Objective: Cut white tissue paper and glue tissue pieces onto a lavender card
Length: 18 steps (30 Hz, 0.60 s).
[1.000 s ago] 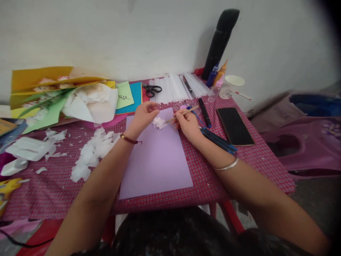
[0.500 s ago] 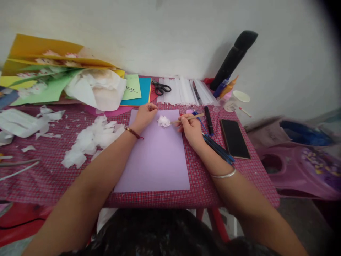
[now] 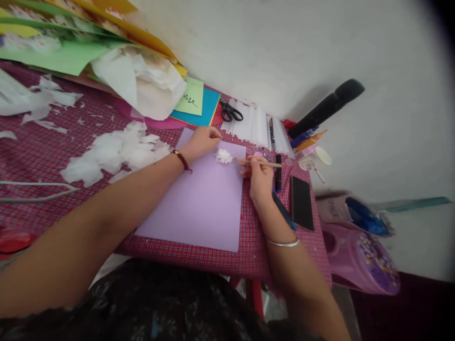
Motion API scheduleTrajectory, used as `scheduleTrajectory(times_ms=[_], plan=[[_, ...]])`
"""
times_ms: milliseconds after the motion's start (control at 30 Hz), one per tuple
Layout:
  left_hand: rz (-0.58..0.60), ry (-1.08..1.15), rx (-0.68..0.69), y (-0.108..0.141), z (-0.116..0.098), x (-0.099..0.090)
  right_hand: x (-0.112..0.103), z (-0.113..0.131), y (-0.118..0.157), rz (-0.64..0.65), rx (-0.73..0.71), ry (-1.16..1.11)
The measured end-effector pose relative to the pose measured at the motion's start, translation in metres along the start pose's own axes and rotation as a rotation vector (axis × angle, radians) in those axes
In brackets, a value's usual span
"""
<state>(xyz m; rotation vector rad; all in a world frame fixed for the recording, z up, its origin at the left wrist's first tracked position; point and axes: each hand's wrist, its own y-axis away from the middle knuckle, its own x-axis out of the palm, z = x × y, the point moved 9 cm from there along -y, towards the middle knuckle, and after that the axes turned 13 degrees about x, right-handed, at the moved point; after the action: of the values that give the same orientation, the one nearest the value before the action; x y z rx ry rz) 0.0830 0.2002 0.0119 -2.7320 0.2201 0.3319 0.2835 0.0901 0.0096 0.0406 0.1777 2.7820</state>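
Note:
A purple sheet of paper [image 3: 195,203] lies in front of me, with a small white crumpled paper clump [image 3: 223,156] near its top edge. My left hand [image 3: 205,141] rests at the sheet's top, just left of the clump, its fingers curled together; whether they pinch anything is too small to tell. Across the sheet's right edge, my right hand [image 3: 259,175] is closed on a thin wooden stick [image 3: 273,164], whose left tip is close to the clump.
Torn white tissue [image 3: 113,149] is piled on the left. Behind the sheet are black scissors [image 3: 231,112] and clear sticks [image 3: 254,125]. A black marker [image 3: 278,174], a phone [image 3: 302,203] and a paper cup [image 3: 322,156] lie or stand to the right.
The whole view has tilted and shifted with my head. Both hands stay near the white clump, and the stick is still in my right hand.

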Motion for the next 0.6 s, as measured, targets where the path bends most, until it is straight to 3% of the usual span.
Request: scheduleTrajectory(times_ms=[133, 367, 600], plan=[[-0.053, 0.052, -0.009, -0.003, -0.002, -0.007, -0.014, -0.003, -0.006, -0.06, 0.016, -0.12], [-0.135, 0.111, -0.022, -0.004, -0.016, -0.025, -0.004, -0.004, -0.004, 0.009, 0.009, -0.05], [0.024, 0.155, -0.046, 0.008, -0.014, 0.0, 0.011, 0.0, 0.0, 0.088, -0.014, 0.095]])
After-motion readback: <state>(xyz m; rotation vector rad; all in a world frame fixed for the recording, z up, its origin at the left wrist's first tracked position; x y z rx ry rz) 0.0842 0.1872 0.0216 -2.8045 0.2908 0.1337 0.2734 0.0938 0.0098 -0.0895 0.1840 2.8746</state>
